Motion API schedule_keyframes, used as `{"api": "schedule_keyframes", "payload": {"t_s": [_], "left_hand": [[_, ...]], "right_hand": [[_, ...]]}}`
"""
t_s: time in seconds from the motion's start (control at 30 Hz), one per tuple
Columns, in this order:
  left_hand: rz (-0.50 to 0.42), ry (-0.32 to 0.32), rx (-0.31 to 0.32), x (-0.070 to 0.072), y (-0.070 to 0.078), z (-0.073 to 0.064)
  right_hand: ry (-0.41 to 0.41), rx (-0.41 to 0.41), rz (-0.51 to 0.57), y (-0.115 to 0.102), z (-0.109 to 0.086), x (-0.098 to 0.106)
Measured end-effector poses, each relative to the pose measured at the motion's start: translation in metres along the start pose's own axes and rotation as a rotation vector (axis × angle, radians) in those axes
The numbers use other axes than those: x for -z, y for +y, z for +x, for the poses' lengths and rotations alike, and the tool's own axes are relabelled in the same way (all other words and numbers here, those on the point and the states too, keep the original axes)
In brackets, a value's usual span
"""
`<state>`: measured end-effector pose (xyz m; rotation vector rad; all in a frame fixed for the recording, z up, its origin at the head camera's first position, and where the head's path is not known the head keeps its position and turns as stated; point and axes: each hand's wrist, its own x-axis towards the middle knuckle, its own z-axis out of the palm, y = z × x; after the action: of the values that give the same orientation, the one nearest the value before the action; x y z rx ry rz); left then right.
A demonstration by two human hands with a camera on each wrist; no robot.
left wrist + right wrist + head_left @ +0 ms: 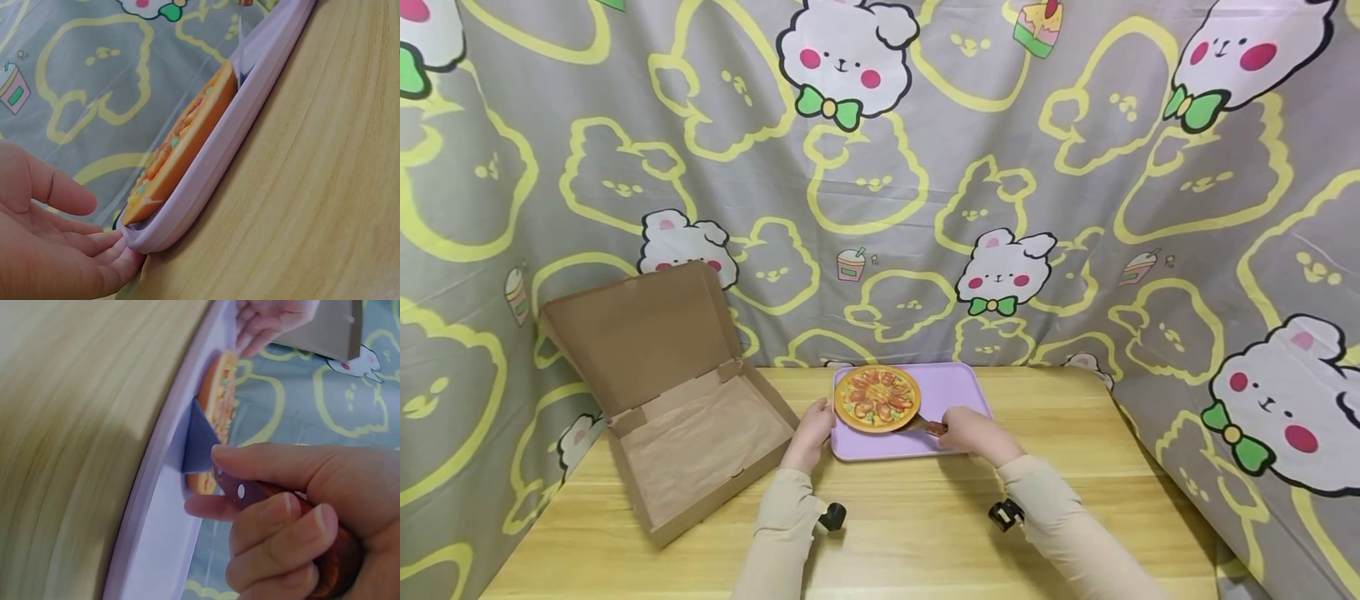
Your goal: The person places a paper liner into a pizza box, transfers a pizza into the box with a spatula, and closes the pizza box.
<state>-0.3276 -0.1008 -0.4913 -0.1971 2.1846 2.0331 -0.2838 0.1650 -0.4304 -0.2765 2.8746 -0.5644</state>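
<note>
A round toy pizza (877,398) lies on the left side of a lilac tray (953,387) near the back of the table. My right hand (976,435) grips the wooden handle of a spatula (200,440), its flat metal blade reaching the pizza's near right edge. How far the blade goes beneath the pizza is hidden. At the tray's left end, my left hand (810,435) touches the rim with its fingertips. In the left wrist view, the thumb (72,195) stands apart from the tray, and the fingers are loosely extended.
On the left stands a cardboard pizza box (700,454) with its lid raised and brown paper inside. Behind the wooden table (917,525) hangs a patterned grey curtain (880,250), which also runs along both sides.
</note>
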Motion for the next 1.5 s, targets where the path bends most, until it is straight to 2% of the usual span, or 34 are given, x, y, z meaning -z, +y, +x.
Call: {"api": "schedule_keyframes", "payload": {"t_s": [0.2,0.3,0.5,0.7,0.97,1.5], "left_hand": [[0.006,0.001,-0.006,0.001,0.0,0.001],[0.004,0.014,-0.011,0.002,0.001,0.0],[0.001,-0.001,-0.007,0.002,0.002,-0.002],[0.006,0.005,-0.005,0.002,0.002,-0.001],[0.015,0.006,-0.017,0.001,0.003,-0.002],[0.032,0.025,-0.034,0.001,0.003,0.0]], "right_hand": [[0.028,-0.012,0.004,-0.002,0.003,-0.005],[0.024,-0.01,0.033,-0.002,0.004,-0.007],[0.03,-0.039,0.085,0.0,0.001,-0.01],[0.088,0.018,0.077,0.002,-0.002,-0.016],[0.163,0.017,0.049,0.005,-0.008,-0.025],[0.242,0.031,0.081,0.011,-0.014,-0.03]]}}
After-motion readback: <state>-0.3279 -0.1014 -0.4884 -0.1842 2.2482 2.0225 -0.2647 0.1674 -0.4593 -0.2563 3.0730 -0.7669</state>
